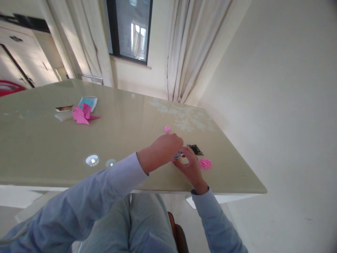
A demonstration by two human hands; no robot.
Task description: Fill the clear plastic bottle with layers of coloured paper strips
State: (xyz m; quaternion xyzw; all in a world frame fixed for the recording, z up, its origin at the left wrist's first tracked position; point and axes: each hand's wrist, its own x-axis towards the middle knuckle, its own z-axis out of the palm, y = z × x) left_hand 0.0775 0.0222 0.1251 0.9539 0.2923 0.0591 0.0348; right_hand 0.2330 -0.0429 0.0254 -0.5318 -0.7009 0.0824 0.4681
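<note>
My right hand (pixel 190 165) grips a small round container (pixel 177 157) with blue and tan on its side, thumb and fingers curved round it just above the table. Over the top of the container my left hand (pixel 164 147) is bent, fingers closed and pointing down; its fingertips are hidden, so what they pinch cannot be made out. Beyond the hands lies a small pink ring-shaped thing (pixel 167 129). Right of them are a pile of thin black strands (pixel 195 149) and a tangle of thin pink loops (pixel 205 164).
On the left of the glossy table (pixel 126 119) lie a pink folded piece (pixel 83 114), a blue face mask (pixel 89 102) and a slim brown-and-white packet (pixel 64 108). Light reflections show near the front edge. A wall (pixel 276 98) rises close to the table's right side.
</note>
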